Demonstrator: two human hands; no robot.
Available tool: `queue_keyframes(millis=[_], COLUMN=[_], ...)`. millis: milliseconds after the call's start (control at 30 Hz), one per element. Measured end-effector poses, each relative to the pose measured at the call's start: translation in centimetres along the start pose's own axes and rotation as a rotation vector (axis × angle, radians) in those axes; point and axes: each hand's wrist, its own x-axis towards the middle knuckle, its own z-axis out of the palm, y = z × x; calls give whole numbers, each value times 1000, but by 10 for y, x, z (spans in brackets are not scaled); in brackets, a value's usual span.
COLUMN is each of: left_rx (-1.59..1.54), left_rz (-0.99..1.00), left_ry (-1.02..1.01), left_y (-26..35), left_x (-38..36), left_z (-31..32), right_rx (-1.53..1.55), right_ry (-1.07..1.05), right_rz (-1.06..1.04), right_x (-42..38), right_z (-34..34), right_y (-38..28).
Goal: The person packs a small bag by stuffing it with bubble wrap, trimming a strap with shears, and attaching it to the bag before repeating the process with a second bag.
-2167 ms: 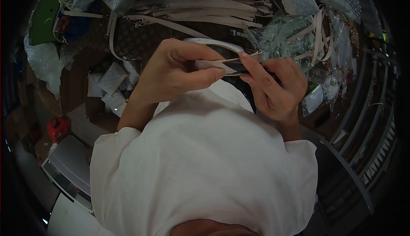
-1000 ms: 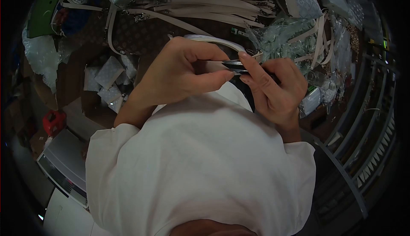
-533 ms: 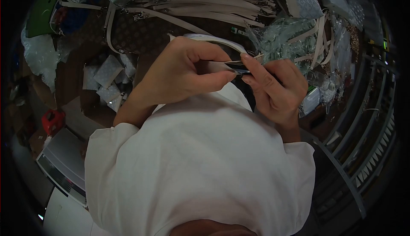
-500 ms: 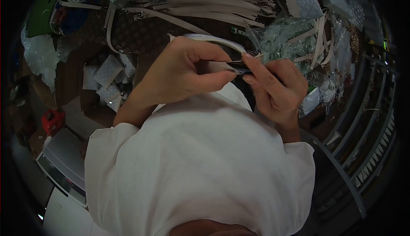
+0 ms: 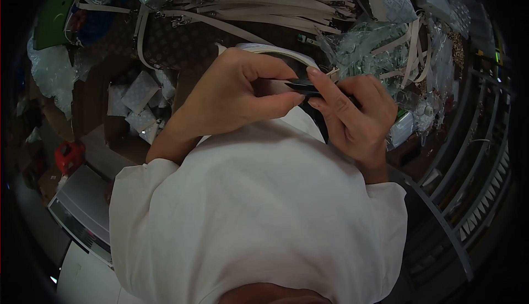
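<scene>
Between my hands, in front of my chest, is a small thin dark piece (image 5: 304,86) with a pale edge; I cannot make out its kind. My left hand (image 5: 248,89) is closed on its left end, thumb below and index finger above. At its right end, my right hand (image 5: 358,108) pinches it between index finger and thumb, the other fingers curled. Just behind the fingers lies a pale bag (image 5: 270,49) with a curved open zipper, partly hidden by my left hand.
Several pale straps (image 5: 264,13) with metal clips lie on a dark patterned surface beyond the hands. Clear plastic wrapping (image 5: 366,48) is heaped to the right. Patterned pouches (image 5: 140,92) sit in a carton at left. A metal rack (image 5: 468,166) stands at right.
The dark piece shows more of its dark face between my fingertips. My right index finger has shifted slightly left and up; my left hand has stayed nearly still.
</scene>
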Motion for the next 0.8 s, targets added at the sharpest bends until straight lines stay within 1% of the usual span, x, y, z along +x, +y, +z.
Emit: queue_keyframes(millis=[433,500,533,600,633,700,733,767,800], left_rx=[36,-24,-22,-49,-41,-214,-206,-267,-330], left_rz=[18,27,30,42,51,29,37,54,71], left_ry=[-15,4,4,63,61,85,83,74,66], left_y=[0,-3,-3,-2,-4,-10,-11,-12,-12], left_x=[-1,-2,-2,-1,0,1,3,3,4], left_z=[2,2,2,1,0,-2,-2,-2,-2], right_rx=[-22,66,65,119,116,60,60,-161,-378], right_ry=[-18,99,102,332,341,328,340,294,245], right_rz=[-16,8,6,457,451,820,814,673,526], right_x=[-2,-3,-4,-9,-14,-34,-50,-67,-64], right_z=[-2,1,0,-2,2,24,39,55,60], right_y=[2,8,11,21,35,78,98,118,120])
